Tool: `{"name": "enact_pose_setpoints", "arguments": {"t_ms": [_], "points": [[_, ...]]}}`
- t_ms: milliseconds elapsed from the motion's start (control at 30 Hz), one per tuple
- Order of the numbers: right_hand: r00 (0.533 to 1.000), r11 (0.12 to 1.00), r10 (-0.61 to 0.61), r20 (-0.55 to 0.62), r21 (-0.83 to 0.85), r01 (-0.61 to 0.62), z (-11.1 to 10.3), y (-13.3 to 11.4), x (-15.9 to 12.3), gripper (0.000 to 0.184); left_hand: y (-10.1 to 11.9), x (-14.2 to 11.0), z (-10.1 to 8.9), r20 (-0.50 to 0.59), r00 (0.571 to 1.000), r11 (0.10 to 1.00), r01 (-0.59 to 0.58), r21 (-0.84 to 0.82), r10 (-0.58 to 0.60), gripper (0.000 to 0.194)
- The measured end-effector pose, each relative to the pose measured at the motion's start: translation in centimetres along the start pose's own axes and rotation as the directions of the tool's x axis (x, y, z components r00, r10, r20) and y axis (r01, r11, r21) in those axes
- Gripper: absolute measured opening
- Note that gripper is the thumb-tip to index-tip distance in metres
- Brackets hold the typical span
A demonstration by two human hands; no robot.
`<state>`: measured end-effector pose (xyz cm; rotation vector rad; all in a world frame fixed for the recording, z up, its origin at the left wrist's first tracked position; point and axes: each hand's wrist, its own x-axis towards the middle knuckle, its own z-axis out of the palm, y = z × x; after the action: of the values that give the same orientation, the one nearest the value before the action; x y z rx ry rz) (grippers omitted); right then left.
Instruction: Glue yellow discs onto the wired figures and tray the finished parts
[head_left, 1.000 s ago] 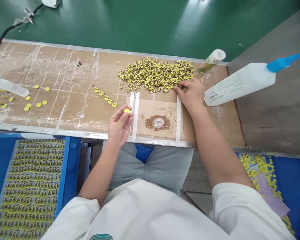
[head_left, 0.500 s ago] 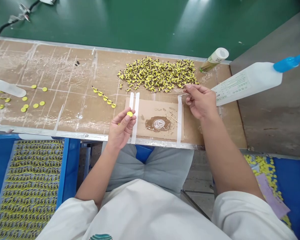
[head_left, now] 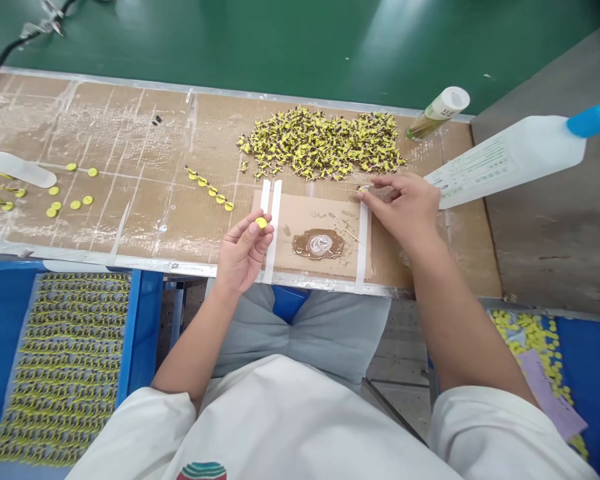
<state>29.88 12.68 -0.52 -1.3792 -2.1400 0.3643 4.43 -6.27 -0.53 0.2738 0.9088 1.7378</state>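
My left hand (head_left: 243, 257) is closed, with a small round yellow disc (head_left: 261, 223) pinched between thumb and fingers. It is just left of a taped cardboard sheet (head_left: 300, 210). My right hand (head_left: 407, 210) pinches a tiny yellow-and-dark piece (head_left: 362, 190) at its thumb tip, above the sheet's upper right corner. Behind it lies a heap of similar yellow-and-dark pieces (head_left: 320, 143). A clear glossy blob (head_left: 321, 245) sits in a wet brown patch on the sheet, with a thin stick (head_left: 351, 235) beside it.
A white bottle with a blue nozzle (head_left: 520, 157) leans in at right, near a clear tube of sticks (head_left: 437, 112). Left of the sheet are a row of joined discs (head_left: 210, 190) and loose yellow discs (head_left: 75, 205). Blue bins (head_left: 143, 327) flank my legs.
My right hand has shifted slightly left and down from the heap's edge, with the small piece now showing at its fingertips. My left hand barely moves; its disc has tilted a little.
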Motion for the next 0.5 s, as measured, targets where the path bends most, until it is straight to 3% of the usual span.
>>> {"name": "enact_pose_setpoints", "arguments": {"t_ms": [100, 367, 500], "points": [[0.993, 0.998, -0.013, 0.118, 0.067, 0.005, 0.4, 0.3, 0.4, 0.038, 0.0, 0.0, 0.0, 0.008, 1.0, 1.0, -0.001, -0.01, 0.001, 0.028], [0.951, 0.994, 0.111, 0.289, -0.015, -0.112, -0.2, -0.1, 2.4, 0.021, 0.0, 0.0, 0.1, 0.021, 1.0, 1.0, -0.003, -0.003, 0.003, 0.028], [0.949, 0.991, 0.043, 0.312, -0.132, -0.002, -0.6, -0.7, 2.8, 0.004, 0.0, 0.0, 0.1, 0.017, 1.0, 1.0, -0.001, -0.001, 0.001, 0.027]]}}
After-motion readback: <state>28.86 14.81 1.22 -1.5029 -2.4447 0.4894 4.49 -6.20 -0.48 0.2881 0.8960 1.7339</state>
